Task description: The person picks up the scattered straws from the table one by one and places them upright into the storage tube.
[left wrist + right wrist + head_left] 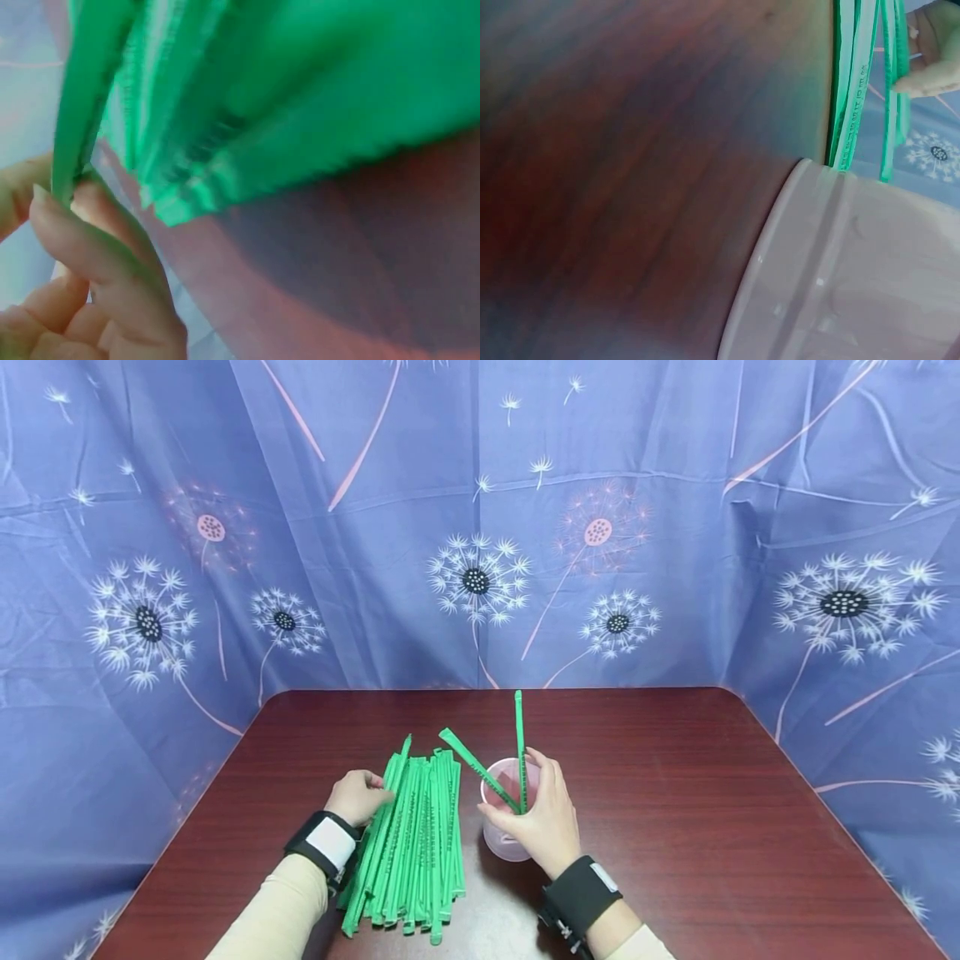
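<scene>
A pile of green paper-wrapped straws (416, 835) lies on the table, printed with dark lettering. At its left side my left hand (358, 797) pinches one wrapped straw (79, 105) between thumb and fingers, the straw lifted off the others in the left wrist view. My right hand (543, 814) grips a pale pinkish plastic cup (870, 270), thumb and fingers spread around its upper part. Two wrapped straws stand in the cup: one leans left (468, 760), the other rises nearly upright (520, 727) beside my right fingers. The palm hides part of the cup.
The dark red wooden table (675, 777) has rounded far corners. Behind it hangs a blue curtain (390, 568) with dandelion prints, also along both sides. Black bands (581, 897) with devices sit on both wrists.
</scene>
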Tool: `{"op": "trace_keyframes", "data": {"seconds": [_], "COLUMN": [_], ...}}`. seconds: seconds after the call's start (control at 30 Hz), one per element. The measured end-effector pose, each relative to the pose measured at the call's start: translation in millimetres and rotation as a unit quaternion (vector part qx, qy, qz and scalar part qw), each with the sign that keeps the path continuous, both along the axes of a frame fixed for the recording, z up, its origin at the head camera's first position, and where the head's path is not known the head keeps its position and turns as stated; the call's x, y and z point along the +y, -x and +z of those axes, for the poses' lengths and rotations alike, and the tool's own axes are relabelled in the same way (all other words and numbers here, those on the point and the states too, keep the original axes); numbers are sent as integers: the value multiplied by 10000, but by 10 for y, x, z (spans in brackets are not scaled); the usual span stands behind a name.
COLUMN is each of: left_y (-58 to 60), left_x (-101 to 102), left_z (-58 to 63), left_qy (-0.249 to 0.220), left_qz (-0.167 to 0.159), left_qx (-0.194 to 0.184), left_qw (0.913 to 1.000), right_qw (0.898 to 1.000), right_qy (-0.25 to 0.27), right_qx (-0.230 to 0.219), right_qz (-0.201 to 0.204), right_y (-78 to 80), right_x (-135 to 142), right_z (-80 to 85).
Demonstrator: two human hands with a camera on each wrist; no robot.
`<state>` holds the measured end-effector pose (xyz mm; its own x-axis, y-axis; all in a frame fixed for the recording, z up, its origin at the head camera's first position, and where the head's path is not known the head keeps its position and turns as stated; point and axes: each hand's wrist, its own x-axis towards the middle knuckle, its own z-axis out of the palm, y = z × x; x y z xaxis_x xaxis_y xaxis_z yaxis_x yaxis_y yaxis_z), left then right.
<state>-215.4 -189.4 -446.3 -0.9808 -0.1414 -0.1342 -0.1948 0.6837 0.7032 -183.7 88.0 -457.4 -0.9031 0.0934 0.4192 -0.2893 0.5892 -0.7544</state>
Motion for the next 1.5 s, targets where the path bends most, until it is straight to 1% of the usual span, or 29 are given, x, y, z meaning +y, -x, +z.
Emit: {"op": "trace_keyframes", "data": {"seconds": [0.13,0.2,0.3,0.43,0.53,0.67,0.8,0.97,1.07,1.17,1.27,1.5], "left_y": [19,13,-16,-60,-90,-129,-176,-245,-277,-290,-289,-283], "left_x": [18,29,54,133,228,360,464,560,599,619,624,639], "left_z": [47,88,188,351,466,602,748,931,1007,1052,1073,1059], "left_qy": [-416,-525,-591,-317,-174,-433,-892,-1609,-1967,-2234,-2463,-2857], "left_qz": [108,122,57,-126,-185,-133,-55,-8,44,156,269,456], "left_qx": [32,63,170,723,1178,1578,2072,2700,2958,3137,3241,3435], "left_qw": [9991,9985,9981,9968,9927,9864,9742,9493,9348,9228,9130,8935], "right_qw": [10000,10000,10000,10000,10000,10000,10000,10000,10000,9999,9999,10000], "right_qy": [-3,-14,-25,-28,-25,-38,-44,-43,-54,-62,-90,-32], "right_qx": [-20,-22,-20,-16,-3,10,14,17,51,80,74,51], "right_qz": [-3,-2,5,7,-1,-12,-15,-30,-19,5,36,73], "right_y": [1,0,-2,-3,-5,-5,-3,-5,-5,-2,-1,-3], "right_x": [4,5,6,6,8,14,18,19,19,21,25,24], "right_z": [-7,-10,-12,-10,-3,-1,-5,-5,-5,-6,-7,0]}}
